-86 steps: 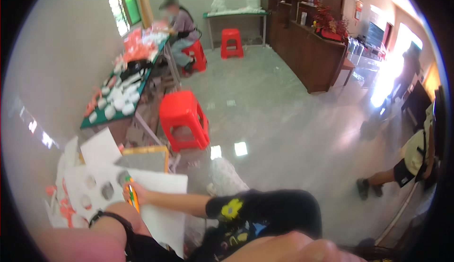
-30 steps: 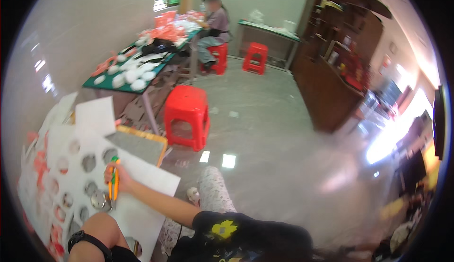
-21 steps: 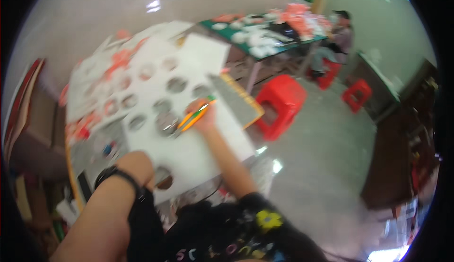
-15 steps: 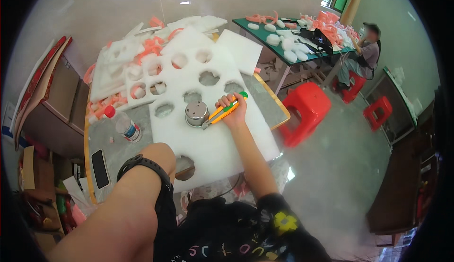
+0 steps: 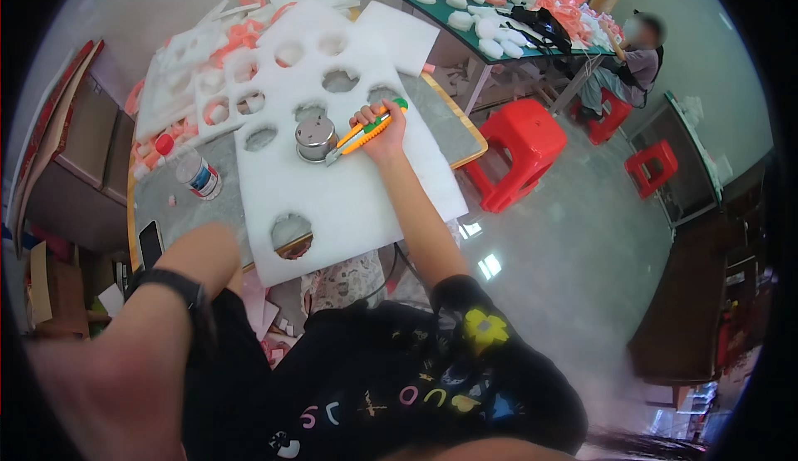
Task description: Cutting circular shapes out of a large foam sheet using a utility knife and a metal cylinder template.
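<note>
Head view: right hand (image 5: 381, 133) closed around orange utility knife (image 5: 359, 133), blade beside metal tin (image 5: 316, 138).

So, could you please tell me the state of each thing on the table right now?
Right hand: closed on the knife.
Utility knife: held, tip beside the metal tin.
Metal tin: upright on the foam.
Foam sheet: flat, round holes cut out.
Bottle: upright, red cap on.
Phone: lying flat, screen dark.
Left hand: out of view.

Knife (image 5: 363, 131) blade now (barely) beside tin (image 5: 315, 138)
</note>
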The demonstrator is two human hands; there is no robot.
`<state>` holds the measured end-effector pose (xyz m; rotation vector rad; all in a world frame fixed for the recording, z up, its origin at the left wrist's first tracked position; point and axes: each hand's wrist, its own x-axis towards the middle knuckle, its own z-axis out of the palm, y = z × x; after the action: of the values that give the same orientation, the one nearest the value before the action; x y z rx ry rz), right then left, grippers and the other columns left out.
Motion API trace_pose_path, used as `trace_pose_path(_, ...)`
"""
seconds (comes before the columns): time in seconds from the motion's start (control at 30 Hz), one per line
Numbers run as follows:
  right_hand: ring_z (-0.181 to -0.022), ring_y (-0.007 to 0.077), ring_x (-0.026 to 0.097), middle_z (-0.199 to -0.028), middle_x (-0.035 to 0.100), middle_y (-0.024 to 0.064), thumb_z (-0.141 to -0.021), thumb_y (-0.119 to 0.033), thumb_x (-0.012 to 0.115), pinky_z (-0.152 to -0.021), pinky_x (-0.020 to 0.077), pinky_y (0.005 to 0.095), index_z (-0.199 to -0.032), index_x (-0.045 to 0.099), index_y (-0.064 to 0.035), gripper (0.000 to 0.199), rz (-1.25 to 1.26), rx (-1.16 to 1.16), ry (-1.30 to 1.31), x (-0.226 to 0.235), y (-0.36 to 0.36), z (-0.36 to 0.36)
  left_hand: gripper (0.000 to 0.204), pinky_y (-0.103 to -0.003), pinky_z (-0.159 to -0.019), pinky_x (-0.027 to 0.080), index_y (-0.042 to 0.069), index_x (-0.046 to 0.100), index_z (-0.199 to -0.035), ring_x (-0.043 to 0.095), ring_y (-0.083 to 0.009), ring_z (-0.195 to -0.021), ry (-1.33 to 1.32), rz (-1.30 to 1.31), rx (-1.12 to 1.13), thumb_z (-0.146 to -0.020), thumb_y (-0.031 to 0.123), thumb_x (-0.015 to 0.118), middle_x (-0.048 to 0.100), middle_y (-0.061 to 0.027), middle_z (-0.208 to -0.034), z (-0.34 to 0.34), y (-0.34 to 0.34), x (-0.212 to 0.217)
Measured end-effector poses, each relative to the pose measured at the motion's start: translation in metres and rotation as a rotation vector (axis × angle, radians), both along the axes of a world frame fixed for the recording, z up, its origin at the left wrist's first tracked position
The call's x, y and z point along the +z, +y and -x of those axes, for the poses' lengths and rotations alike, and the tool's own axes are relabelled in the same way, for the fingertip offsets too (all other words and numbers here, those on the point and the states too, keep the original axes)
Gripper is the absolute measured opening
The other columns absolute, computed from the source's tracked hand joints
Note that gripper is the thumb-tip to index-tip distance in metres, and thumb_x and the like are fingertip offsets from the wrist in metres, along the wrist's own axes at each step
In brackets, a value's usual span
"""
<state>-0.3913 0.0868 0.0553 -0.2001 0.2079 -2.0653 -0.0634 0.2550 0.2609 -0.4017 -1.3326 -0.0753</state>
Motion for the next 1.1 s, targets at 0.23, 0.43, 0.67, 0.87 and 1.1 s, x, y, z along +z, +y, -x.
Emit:
trace_pose_path(0.23,-0.054,0.0147,0.037,-0.054,0.035,0.0012,-0.078,-0.026,0.052,-0.066,0.037,0.0318,-0.059,0.037,-0.0121,0.028,0.044,0.049,-0.111,-0.006,-0.004,0.005,0.069,-0.049,-0.107,0.018,0.009,0.03,-0.135,0.021,-0.0324,-0.131,0.049,-0.022,-0.173,-0.082,0.051,0.046,0.025,-0.0159,-0.141,0.024,0.018,-0.001)
trace_pose_path(0.43,-0.053,0.0145,0.037,-0.053,0.033,0.0008,-0.078,-0.025,0.05,-0.064,0.0371,0.0314,-0.059,0.036,-0.0126,0.027,-0.007,0.017,-0.027,0.001,0.002,0.021,0.07,-0.049,-0.107,0.018,0.01,0.03,-0.136,0.021,-0.0326,-0.132,0.134,0.024,-0.247,-0.082,0.053,0.046,0.024,-0.0161,-0.142,0.036,0.013,-0.005)
trace_pose_path(0.67,-0.055,0.0143,0.035,-0.057,0.033,0.001,-0.081,-0.025,0.047,-0.067,0.0357,0.0318,-0.062,0.035,-0.0115,0.026,-0.005,-0.022,0.02,-0.01,-0.004,-0.017,0.071,-0.049,-0.107,0.018,0.01,0.03,-0.136,0.02,-0.0329,-0.132,0.545,0.156,-0.099,-0.082,0.054,0.046,0.023,-0.0163,-0.142,0.072,-0.012,-0.011)
trace_pose_path(0.87,-0.055,0.0143,0.035,-0.057,0.033,0.0009,-0.082,-0.025,0.045,-0.069,0.0356,0.0312,-0.062,0.036,-0.0118,0.026,0.066,0.001,0.0,-0.006,-0.001,-0.012,0.072,-0.049,-0.107,0.017,0.011,0.03,-0.137,0.02,-0.0332,-0.132,0.649,0.226,-0.116,-0.082,0.055,0.045,0.023,-0.0165,-0.142,0.1,-0.026,-0.005)
trace_pose_path(1.1,-0.054,0.0147,0.036,-0.054,0.033,0.0016,-0.081,-0.026,0.048,-0.066,0.0366,0.0313,-0.06,0.036,-0.0111,0.028,0.036,-0.054,-0.026,-0.006,-0.008,0.009,0.073,-0.05,-0.107,0.017,0.011,0.029,-0.137,0.019,-0.0335,-0.132,0.519,0.351,-0.507,-0.081,0.056,0.045,0.022,-0.0168,-0.143,0.134,-0.058,-0.004)
